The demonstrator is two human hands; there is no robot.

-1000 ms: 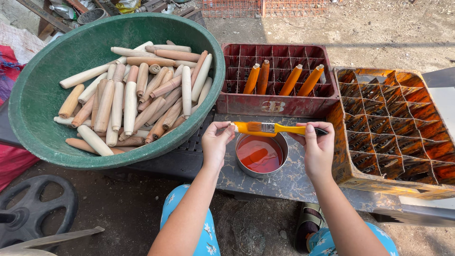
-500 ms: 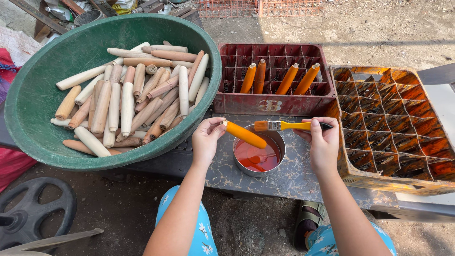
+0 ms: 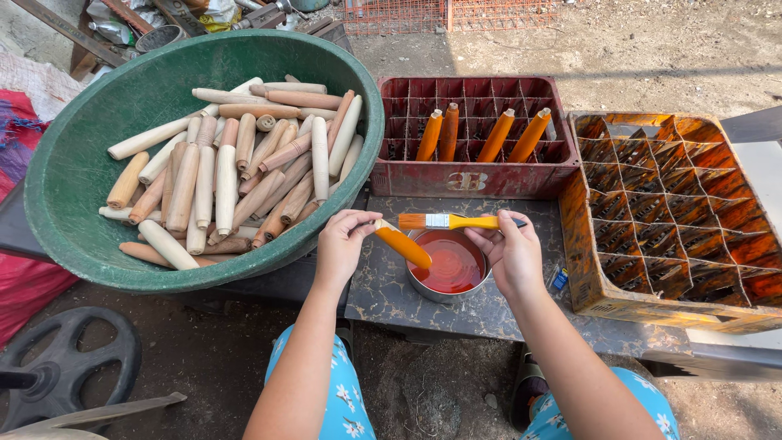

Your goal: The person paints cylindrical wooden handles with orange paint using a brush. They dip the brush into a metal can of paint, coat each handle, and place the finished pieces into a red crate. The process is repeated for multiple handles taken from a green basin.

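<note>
Nearest the camera, the person's knees in blue flowered cloth frame a dark worktop. On it stands a tin of orange paint. The left hand has its fingers clamped on one end of a wooden handle, now coated orange and tilted down over the tin; a second ago this handle lay level under the brush, so the coating looks finished and the piece has swung clear of the bristles. The right hand keeps its fingers closed around a yellow-handled brush, held level just above the tin. Farther left, a green basin holds many bare wooden handles. Behind the tin, a red crate has four orange handles standing upright in its compartments; an orange-stained crate sits to the right.
</note>
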